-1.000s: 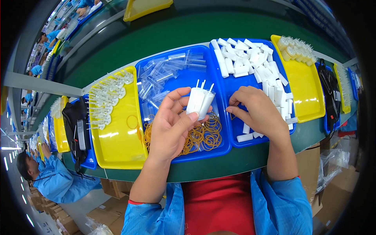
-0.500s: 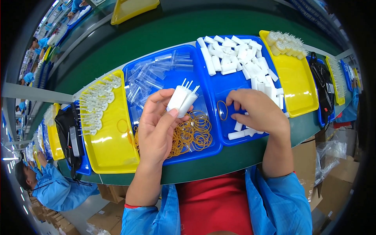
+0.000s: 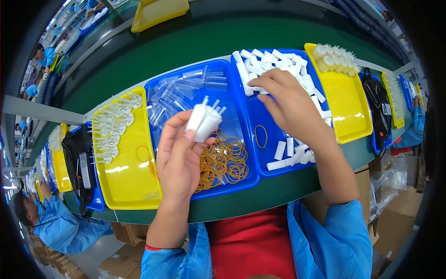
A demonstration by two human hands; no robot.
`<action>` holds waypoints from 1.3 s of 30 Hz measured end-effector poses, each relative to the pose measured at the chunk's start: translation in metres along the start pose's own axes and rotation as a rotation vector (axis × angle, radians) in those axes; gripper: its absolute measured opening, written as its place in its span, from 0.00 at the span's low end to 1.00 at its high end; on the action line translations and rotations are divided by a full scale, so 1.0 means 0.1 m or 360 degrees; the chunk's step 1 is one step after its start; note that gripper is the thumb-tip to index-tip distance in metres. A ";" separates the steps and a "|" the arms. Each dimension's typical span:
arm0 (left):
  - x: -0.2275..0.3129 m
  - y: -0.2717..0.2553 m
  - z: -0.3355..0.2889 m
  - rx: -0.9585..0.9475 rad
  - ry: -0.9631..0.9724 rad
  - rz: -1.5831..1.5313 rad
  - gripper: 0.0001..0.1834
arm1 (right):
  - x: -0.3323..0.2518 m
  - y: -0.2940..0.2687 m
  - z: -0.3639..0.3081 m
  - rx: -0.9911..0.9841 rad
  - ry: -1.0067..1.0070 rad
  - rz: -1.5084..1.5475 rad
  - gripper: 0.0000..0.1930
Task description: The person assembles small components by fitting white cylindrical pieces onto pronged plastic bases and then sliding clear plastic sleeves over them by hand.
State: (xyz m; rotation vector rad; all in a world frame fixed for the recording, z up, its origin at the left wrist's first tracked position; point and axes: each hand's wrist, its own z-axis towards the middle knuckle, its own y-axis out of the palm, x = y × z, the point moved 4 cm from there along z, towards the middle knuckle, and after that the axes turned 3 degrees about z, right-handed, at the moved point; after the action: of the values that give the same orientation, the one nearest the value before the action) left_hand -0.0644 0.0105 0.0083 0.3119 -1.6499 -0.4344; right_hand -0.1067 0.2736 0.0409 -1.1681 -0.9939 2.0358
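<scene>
My left hand point(image 3: 179, 160) grips a small bundle of white cylindrical pieces point(image 3: 203, 122), held upright between thumb and fingers, with several thin translucent stems sticking out of the top. Over the right blue tray point(image 3: 274, 128) reaches my right hand point(image 3: 295, 104), thumb and index finger apart and nothing visible between them. Its fingertips are close to a heap of white foam-like pieces point(image 3: 242, 72). A single rubber band point(image 3: 266, 136) lies in that tray. Below the left hand's bundle, a pile of tan rubber bands point(image 3: 227, 160) fills the near part of the left blue tray point(image 3: 223, 103).
Clear plastic tubes point(image 3: 167, 95) lie in the left blue tray's far part. A yellow tray point(image 3: 127, 181) at left holds spiky clear pieces point(image 3: 111, 125); another yellow tray point(image 3: 346, 102) at right holds bundled pieces point(image 3: 332, 60). Black bags point(image 3: 80, 158) sit farther left. Co-workers are seated leftward.
My right hand has moved away from the lone rubber band, up and left to the white pieces at the tray's far side. My left hand with the bundle has shifted slightly left and down.
</scene>
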 end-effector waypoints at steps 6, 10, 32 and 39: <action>0.09 -0.11 0.06 0.0105 0.0116 -0.0151 0.19 | -0.21 0.66 0.54 0.0008 -0.0277 -0.0251 0.16; 0.08 -0.08 0.03 0.0096 0.0134 -0.0040 0.17 | -0.20 0.85 0.67 -0.0179 -0.0230 -0.0496 0.19; 0.08 0.07 -0.09 -0.0195 0.0690 0.0966 0.16 | -0.19 0.14 -0.18 0.0085 0.0340 0.1813 0.14; 0.08 0.07 -0.09 -0.0213 0.0704 0.0976 0.15 | -0.19 0.18 -0.20 0.0111 0.0299 0.1763 0.11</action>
State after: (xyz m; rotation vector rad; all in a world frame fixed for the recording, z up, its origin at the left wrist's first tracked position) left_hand -0.0564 0.0128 0.0194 -0.1937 -1.1947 -0.0029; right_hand -0.0828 0.2551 0.0283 -2.1086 -0.1147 2.6072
